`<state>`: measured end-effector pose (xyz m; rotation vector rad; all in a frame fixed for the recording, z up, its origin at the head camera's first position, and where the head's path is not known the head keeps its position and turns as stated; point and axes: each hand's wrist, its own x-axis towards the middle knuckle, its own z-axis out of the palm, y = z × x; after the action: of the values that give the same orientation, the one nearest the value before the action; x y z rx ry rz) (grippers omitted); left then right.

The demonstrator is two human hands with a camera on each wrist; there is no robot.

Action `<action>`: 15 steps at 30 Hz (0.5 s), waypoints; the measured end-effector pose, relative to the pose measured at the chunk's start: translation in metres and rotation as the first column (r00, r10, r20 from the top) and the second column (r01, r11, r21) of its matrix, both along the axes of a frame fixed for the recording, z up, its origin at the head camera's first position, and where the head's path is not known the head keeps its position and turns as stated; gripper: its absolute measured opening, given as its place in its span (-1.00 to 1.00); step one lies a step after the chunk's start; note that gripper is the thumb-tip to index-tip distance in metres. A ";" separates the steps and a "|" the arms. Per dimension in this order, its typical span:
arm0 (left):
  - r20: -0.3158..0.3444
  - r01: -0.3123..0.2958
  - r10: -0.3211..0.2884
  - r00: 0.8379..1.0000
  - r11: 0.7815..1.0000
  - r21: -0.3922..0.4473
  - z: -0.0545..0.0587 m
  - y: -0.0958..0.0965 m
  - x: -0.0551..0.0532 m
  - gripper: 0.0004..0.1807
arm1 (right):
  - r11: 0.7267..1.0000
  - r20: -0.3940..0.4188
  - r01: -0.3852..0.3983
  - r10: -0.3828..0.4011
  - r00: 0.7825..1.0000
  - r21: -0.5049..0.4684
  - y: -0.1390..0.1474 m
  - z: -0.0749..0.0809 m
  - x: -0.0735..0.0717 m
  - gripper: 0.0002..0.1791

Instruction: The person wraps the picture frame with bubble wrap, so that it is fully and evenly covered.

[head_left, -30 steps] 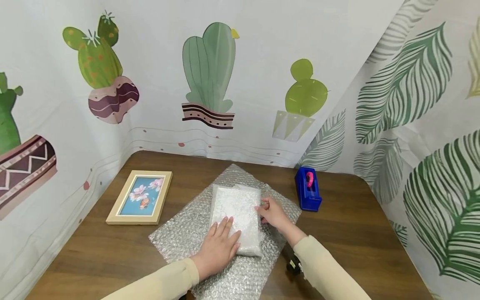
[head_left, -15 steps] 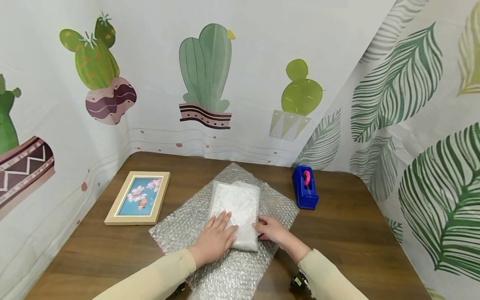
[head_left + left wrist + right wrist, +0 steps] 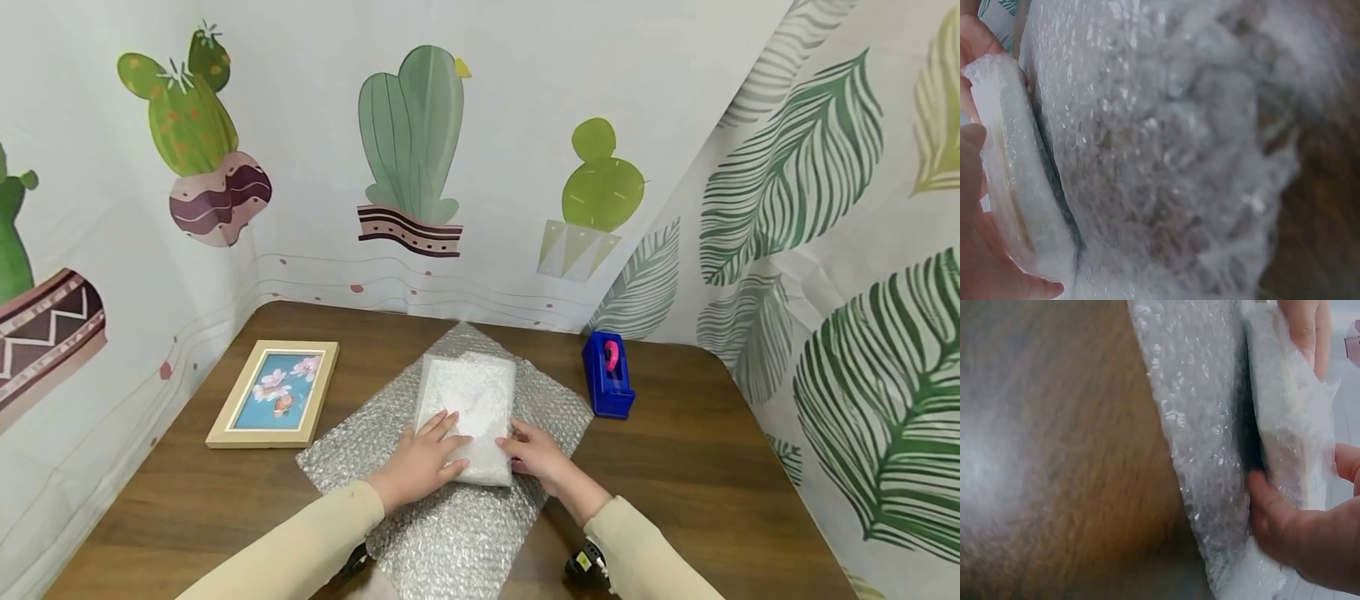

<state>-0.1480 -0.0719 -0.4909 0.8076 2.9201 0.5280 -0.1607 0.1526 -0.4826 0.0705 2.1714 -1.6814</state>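
Note:
A flat rectangular package wrapped in bubble wrap lies on a larger sheet of bubble wrap turned cornerwise on the table. My left hand rests on the package's near left part, fingers extended over its top. At the right edge, my right hand grips the package, thumb on top and fingers at the side and below. The right wrist view shows those fingers against the lower edge of the package. In the left wrist view, a light frame-like border shows faintly through the wrapped package.
On the left of the wooden table lies a picture frame with a flower picture. A blue tape dispenser with a pink core stands at the back right. Behind hangs a cloth printed with cacti and leaves.
The package has shifted slightly away from me on the sheet, my left hand moving with it. My right hand has slid nearer along its right edge.

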 end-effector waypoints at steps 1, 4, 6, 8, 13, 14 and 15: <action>0.001 -0.001 0.001 1.000 1.000 0.007 0.000 0.000 -0.001 -0.51 | 1.000 -0.002 0.010 -0.010 1.000 0.000 -0.001 0.000 0.001 -0.22; 0.004 -0.008 0.008 1.000 0.999 0.044 -0.001 0.000 -0.002 -0.44 | 0.998 -0.005 0.053 -0.053 0.999 0.018 -0.003 -0.002 0.003 -0.21; 0.036 -0.024 0.020 0.999 0.993 0.114 -0.002 -0.001 -0.002 -0.34 | 0.996 -0.008 0.082 -0.082 0.997 0.031 -0.003 -0.004 0.004 -0.21; 0.096 -0.054 0.034 0.995 0.974 0.221 -0.003 -0.005 -0.002 -0.22 | 0.994 -0.010 0.102 -0.102 0.995 0.031 -0.003 -0.006 0.005 -0.21; 0.437 -0.323 0.079 0.896 0.791 0.519 -0.002 -0.025 0.000 -0.07 | 0.994 -0.011 0.109 -0.109 0.994 0.002 -0.004 -0.008 0.008 -0.20; 0.512 -0.389 0.069 0.856 0.738 0.552 -0.002 -0.030 0.000 -0.10 | 0.994 -0.014 0.110 -0.110 0.994 -0.001 -0.005 -0.008 0.009 -0.20; 0.569 -0.442 0.047 0.821 0.684 0.580 -0.001 -0.034 0.000 -0.13 | 0.993 -0.017 0.115 -0.115 0.993 -0.006 -0.005 -0.008 0.009 -0.20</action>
<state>-0.1485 -0.1062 -0.4922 0.1871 2.2800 1.6526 -0.1516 0.1473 -0.4903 0.1836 2.2137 -1.7560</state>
